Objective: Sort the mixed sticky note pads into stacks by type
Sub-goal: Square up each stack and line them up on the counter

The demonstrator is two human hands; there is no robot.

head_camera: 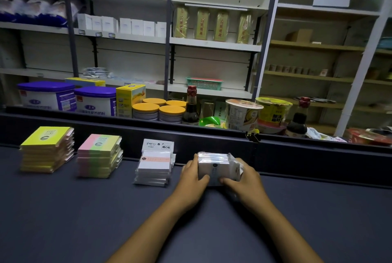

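White wrapped pad stack (pixel 214 166), far right of three stacks.
Left hand (pixel 194 172) and right hand (pixel 240 175) grip its glossy film sides, fingers curled.

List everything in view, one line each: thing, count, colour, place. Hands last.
yellow pad stack: one, yellow, far left on counter
pink-green pad stack: one, pink and green, right of it
white pad stack: one, white, centre
wrapped pad bundle: one, white, between both hands
counter: one, dark blue
tubs: two, white with purple lids, behind counter
tins: four, orange lids
sauce bottles: two, dark
noodle cups: two
left hand: grips bundle
right hand: grips bundle
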